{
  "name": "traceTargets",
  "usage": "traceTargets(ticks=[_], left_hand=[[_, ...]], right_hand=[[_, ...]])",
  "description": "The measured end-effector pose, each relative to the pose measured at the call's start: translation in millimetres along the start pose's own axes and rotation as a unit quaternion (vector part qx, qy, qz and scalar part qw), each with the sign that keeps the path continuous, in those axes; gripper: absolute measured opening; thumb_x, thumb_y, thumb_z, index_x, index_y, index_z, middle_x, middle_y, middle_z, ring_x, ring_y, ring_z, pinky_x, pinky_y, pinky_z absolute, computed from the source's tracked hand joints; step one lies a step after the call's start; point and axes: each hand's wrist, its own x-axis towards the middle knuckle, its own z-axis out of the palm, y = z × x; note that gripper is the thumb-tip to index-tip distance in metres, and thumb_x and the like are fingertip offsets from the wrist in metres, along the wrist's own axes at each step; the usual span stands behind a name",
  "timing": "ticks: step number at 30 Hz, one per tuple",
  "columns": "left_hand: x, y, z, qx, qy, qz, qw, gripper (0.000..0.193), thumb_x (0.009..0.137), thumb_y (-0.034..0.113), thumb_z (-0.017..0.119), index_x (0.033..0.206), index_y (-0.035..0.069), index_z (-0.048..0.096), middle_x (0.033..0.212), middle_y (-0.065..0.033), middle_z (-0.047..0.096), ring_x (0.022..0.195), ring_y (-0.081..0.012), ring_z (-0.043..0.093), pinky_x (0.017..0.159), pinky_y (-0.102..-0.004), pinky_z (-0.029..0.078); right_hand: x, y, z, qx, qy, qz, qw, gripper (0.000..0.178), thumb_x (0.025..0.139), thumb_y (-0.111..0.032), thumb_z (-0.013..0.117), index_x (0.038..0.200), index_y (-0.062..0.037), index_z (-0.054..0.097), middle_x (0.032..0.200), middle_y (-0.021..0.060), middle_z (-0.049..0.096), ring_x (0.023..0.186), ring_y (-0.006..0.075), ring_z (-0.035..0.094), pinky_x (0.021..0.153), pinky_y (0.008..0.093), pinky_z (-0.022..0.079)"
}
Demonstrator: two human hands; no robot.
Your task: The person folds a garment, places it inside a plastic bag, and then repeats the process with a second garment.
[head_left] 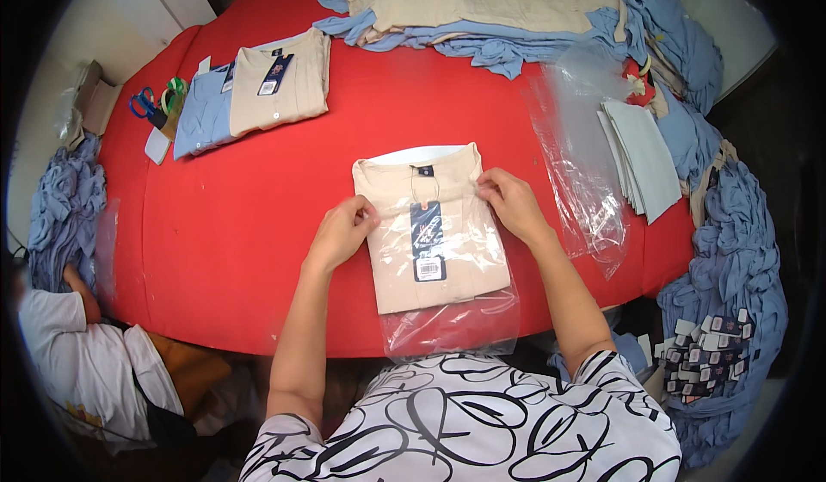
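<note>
- As I look down from my remote post, one folded beige shirt (pixel 469 241) lies near the middle of the red worktop (pixel 249 224), collar pointing away from me.
- One clear plastic bag (pixel 452 323) covers most of it, glossy and creased, its loose end hanging toward me past the hem.
- On the shirt's front I count one navy hang tag (pixel 426 224) on a string, with a white barcode patch, and one dark neck label (pixel 422 171) inside the collar; one white curved insert (pixel 413 154) shows behind it.
- I have two hands there: the left hand (pixel 348 226) pinches the bag's left edge, the right hand (pixel 509 200) pinches near the shirt's upper right corner.
- Two folded shirts show at upper left, one blue shirt (pixel 202 120) and one beige button-front shirt (pixel 292 103) overlapping it, beside blue-handled scissors (pixel 144 103).
- At right lie clear bags (pixel 576 155) and one stack of pale sheets (pixel 641 159); I can't count either.
- One other person (pixel 95 357) is at left.
</note>
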Motion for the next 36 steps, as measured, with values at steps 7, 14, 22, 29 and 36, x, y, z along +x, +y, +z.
traceTargets(ticks=[7,14,22,29,36], left_hand=[[43.2,12.6,-38.6,0.194,-0.171,0.107,0.960,0.018,0.075,0.020,0.081,0.087,0.011,0.071,0.164,-0.0158,0.019,0.150,-0.0343,0.016,0.121,-0.0457,0.018],[114.8,-3.4,-66.5,0.017,-0.275,0.069,0.959,0.017,0.086,0.022,0.075,0.096,0.009,0.071,0.121,-0.0137,0.068,0.117,-0.0254,0.061,0.102,-0.0418,0.043],[124.3,130.7,9.8,0.274,0.290,0.140,0.906,0.060,0.087,0.054,0.065,0.101,-0.004,0.064,0.109,-0.0257,0.069,0.110,-0.0343,0.065,0.091,-0.0455,0.049],[31.2,117.9,73.0,0.218,-0.003,0.120,0.968,0.023,0.085,0.021,0.062,0.084,-0.002,0.066,0.086,-0.0231,0.071,0.073,-0.0375,0.071,0.065,-0.0448,0.057],[-51.0,134.5,108.7,0.129,0.129,0.227,0.957,0.016,0.083,0.005,0.057,0.096,-0.001,0.061,0.079,-0.0178,0.066,0.072,-0.0361,0.068,0.062,-0.0440,0.055]], right_hand=[[57.6,-5.4,-16.4,-0.195,-0.167,-0.266,0.929,0.021,0.076,-0.015,0.080,0.085,-0.0049,0.065,0.151,0.0166,0.042,0.135,0.0300,0.039,0.099,0.0393,0.045],[137.8,15.6,-27.1,0.046,-0.360,-0.037,0.931,0.018,0.084,-0.015,0.077,0.087,-0.0058,0.062,0.113,0.0087,0.069,0.095,0.0171,0.062,0.087,0.0326,0.049],[80.4,26.8,-14.3,0.248,-0.056,0.024,0.967,0.014,0.101,-0.018,0.056,0.102,-0.0041,0.057,0.085,0.0031,0.068,0.074,0.0094,0.060,0.064,0.0260,0.048],[-36.3,3.3,10.8,0.420,-0.146,0.111,0.889,0.029,0.104,-0.022,0.050,0.124,-0.0019,0.055,0.110,0.0111,0.066,0.096,0.0166,0.063,0.083,0.0319,0.052],[-49.2,-28.7,93.1,0.673,-0.110,0.165,0.712,0.014,0.101,-0.013,0.053,0.107,-0.0018,0.060,0.093,0.0087,0.066,0.080,0.0167,0.066,0.063,0.0317,0.054]])
